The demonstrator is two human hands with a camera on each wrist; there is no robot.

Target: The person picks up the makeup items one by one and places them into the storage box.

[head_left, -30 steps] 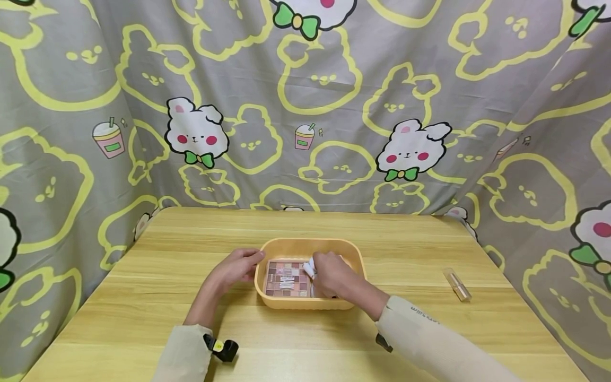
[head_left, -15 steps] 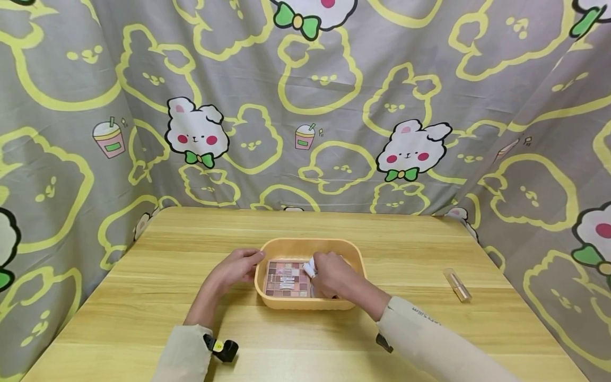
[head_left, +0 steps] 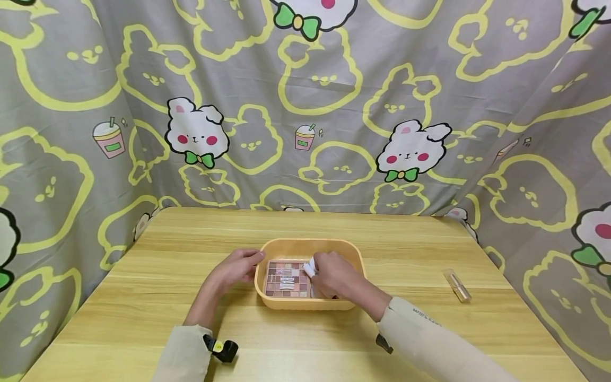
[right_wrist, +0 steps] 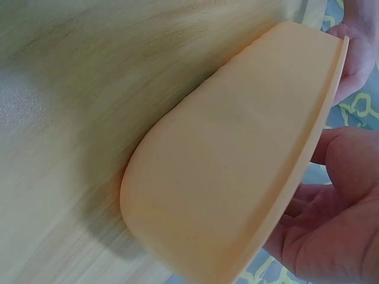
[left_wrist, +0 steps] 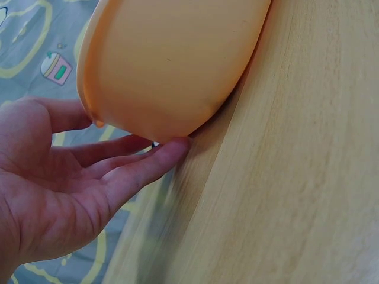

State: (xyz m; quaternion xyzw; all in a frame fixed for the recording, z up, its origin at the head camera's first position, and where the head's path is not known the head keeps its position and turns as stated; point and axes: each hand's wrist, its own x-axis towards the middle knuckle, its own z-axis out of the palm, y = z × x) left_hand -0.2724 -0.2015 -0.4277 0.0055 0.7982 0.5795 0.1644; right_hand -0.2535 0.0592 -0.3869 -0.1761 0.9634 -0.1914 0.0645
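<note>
An orange plastic basin (head_left: 310,304) stands on the wooden table. My left hand (head_left: 237,266) holds its left end: in the left wrist view the thumb reaches the rim and the fingers (left_wrist: 151,165) lie against the outer wall. Inside, on the left, lies an eyeshadow palette (head_left: 286,279) with many coloured squares. My right hand (head_left: 331,274) is down in the basin's right half, fingers curled round a small white tube-shaped thing (head_left: 309,269) whose end sticks out on the left. The basin wall (right_wrist: 219,148) hides the right fingertips in the right wrist view.
A slim gold tube in a clear case (head_left: 457,286) lies on the table (head_left: 406,244) right of the basin. A grey curtain (head_left: 324,159) with yellow cartoon outlines hangs behind the table and along both sides.
</note>
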